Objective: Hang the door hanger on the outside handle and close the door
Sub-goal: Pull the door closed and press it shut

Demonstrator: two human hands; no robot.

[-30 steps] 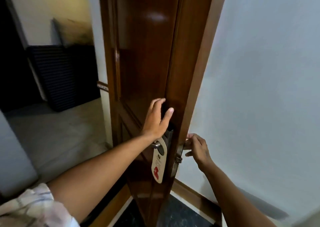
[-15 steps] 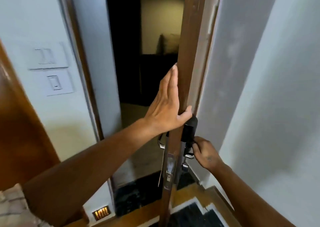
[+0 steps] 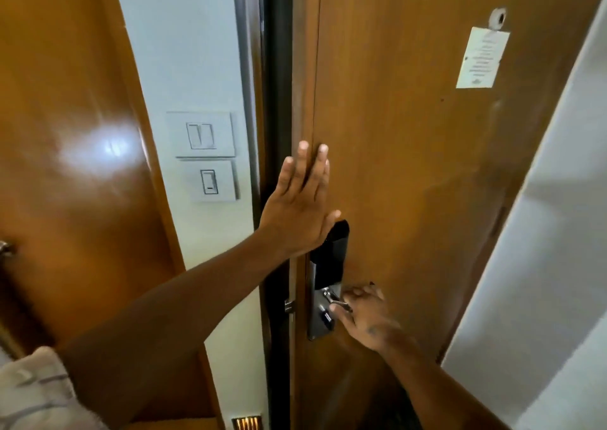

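The brown wooden door (image 3: 410, 153) fills the middle and right of the head view, swung nearly into its dark frame (image 3: 279, 101), with only a thin dark gap left. My left hand (image 3: 300, 206) lies flat with fingers spread on the door's edge, just above the black lock body (image 3: 330, 255). My right hand (image 3: 364, 316) is curled around the metal inside handle (image 3: 335, 300) on the silver lock plate. The door hanger is out of sight on the far side of the door.
Two white switch plates (image 3: 205, 157) sit on the wall strip left of the frame. Another glossy wooden door (image 3: 65, 166) with a metal handle stands at far left. A paper notice (image 3: 481, 60) hangs below a peephole. A white wall (image 3: 558, 265) runs close on the right.
The door has swung from edge-on to almost shut, hiding the dark corridor and the hanger. My left hand stayed flat on the door's edge; my right hand stayed on the inside handle.
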